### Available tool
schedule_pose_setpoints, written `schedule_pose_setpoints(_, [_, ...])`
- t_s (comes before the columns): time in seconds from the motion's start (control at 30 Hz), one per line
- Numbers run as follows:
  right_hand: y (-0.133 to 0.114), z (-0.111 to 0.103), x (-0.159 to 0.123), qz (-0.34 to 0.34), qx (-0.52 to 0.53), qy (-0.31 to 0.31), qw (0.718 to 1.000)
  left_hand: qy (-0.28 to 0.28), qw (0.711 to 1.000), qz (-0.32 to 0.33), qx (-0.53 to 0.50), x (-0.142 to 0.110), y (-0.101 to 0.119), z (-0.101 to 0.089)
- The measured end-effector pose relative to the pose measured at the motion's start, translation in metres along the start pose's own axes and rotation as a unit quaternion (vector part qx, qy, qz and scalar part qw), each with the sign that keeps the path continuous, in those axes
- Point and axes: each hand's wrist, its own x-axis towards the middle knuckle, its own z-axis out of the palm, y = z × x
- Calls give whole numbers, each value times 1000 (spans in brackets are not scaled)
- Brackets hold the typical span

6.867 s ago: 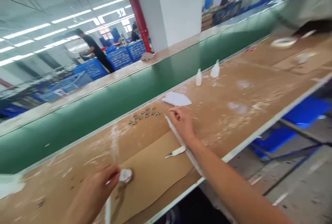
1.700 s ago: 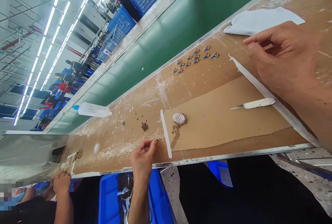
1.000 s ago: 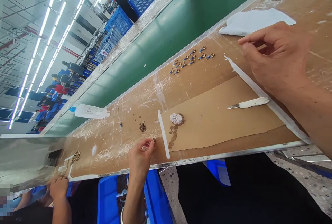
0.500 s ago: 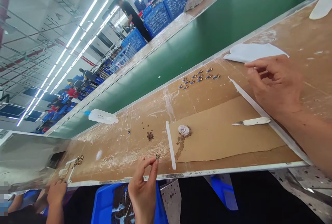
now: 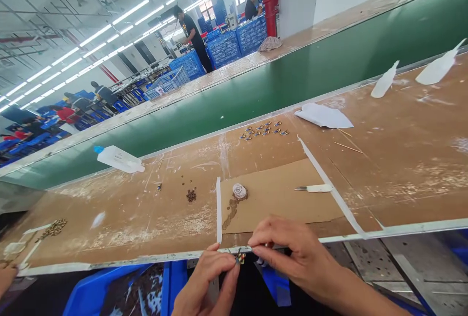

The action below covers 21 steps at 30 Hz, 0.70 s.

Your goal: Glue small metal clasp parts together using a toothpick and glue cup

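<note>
My left hand [image 5: 206, 284] pinches a tiny metal charm [image 5: 240, 257] just below the bench's front edge. My right hand [image 5: 292, 255] has come up beside it, its fingers pinched together at the charm. On the brown bench top lie a small pile of dark charms [image 5: 190, 195], a row of several blue-and-gold pieces [image 5: 263, 130], a white-handled knife [image 5: 314, 188] and a blob of dried glue [image 5: 240, 191] on a cardboard sheet [image 5: 281, 199].
A green conveyor belt [image 5: 256, 91] runs behind the bench. White squeeze bottles lie at left [image 5: 117, 158] and at far right [image 5: 383, 82]. A folded white cloth [image 5: 323, 116] lies near the belt. A blue bin [image 5: 120, 291] sits below. Another person's hand [image 5: 5, 277] shows at far left.
My right hand has left the bench top by the white cloth and come down to meet the left hand at the front edge. The left hand has lifted the charm off the bench.
</note>
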Motion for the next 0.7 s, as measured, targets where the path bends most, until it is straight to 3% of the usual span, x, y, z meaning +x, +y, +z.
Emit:
schedule_pose_setpoints(0.13, [-1, -5, -4, 2, -16, -30, 999, -122, 982, 132, 56, 5, -5, -9])
schedule_pose_setpoints(0.2, [-3, -7, -5, -16, -23, -29, 999, -156, 969, 172, 83, 7, -8, -12])
schedule_pose_setpoints(0.7, [-5, -14, -14, -60, -53, -16, 997, -221, 935, 237, 147, 11, -1, -8])
